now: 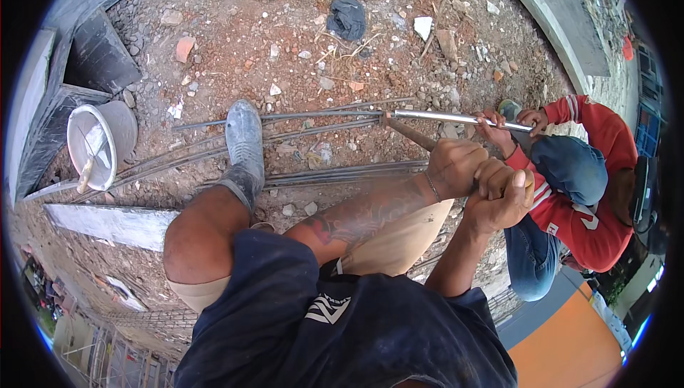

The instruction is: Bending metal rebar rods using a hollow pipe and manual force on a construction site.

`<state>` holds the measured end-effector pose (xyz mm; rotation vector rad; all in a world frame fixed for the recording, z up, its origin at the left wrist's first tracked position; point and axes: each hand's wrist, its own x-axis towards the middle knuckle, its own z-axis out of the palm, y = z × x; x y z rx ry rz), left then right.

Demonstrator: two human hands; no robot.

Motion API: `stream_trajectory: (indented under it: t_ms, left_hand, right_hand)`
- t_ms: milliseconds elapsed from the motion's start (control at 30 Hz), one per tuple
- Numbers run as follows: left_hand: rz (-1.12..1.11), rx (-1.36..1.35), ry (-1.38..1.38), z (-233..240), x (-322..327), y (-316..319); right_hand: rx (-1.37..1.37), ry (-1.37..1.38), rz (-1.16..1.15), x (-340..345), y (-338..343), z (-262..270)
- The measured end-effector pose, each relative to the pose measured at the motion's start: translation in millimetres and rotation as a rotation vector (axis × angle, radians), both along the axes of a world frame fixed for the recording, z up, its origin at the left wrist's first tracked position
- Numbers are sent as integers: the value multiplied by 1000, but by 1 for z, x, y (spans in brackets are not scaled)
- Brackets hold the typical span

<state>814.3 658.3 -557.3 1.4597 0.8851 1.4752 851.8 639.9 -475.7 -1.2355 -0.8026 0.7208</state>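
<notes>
My left hand (pixel 457 166) and my right hand (pixel 499 193) are closed one behind the other around a brown-handled tool (pixel 411 134). Its small rust-coloured head (pixel 385 119) meets a steel reinforcing bar (pixel 326 114) close to the ground. Whether it is a hammer or a bar-bending key I cannot tell. Right beside that head is the near end of a shiny metal pipe (pixel 449 116), in line with the bar. A co-worker's hands (pixel 494 123) hold the pipe farther right. My left boot (pixel 244 134) stands across the bars.
The co-worker in a red top (pixel 593 217) crouches at the right. More reinforcing bars (pixel 342 175) lie nearer me. At left are a whitish bucket (pixel 125 126) with a tool in it, grey panels (pixel 101 54) and a plank (pixel 117 223). Rubble and a dark cloth-like piece (pixel 346 18) lie ahead.
</notes>
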Motion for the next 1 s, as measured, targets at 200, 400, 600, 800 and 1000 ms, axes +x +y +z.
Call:
stream_trajectory:
  t_ms: [200, 400, 600, 800, 1000]
  left_hand:
    - [-6, 4, -1, -1, -1, 2]
    - [-4, 0, -24, 2, -2, 3]
    - [-40, -31, 65, -2, -7, 3]
    - [-30, -28, 74, -1, -6, 2]
    - [-29, -19, 61, 2, -10, 1]
  right_hand:
    - [38, 3, -10, -3, 4, -1]
    - [39, -49, -39, -5, 5, 1]
    - [-79, -182, -155, -20, 13, 2]
    - [-64, -159, -126, -15, 10, 3]
    - [33, -64, -61, -16, 6, 2]
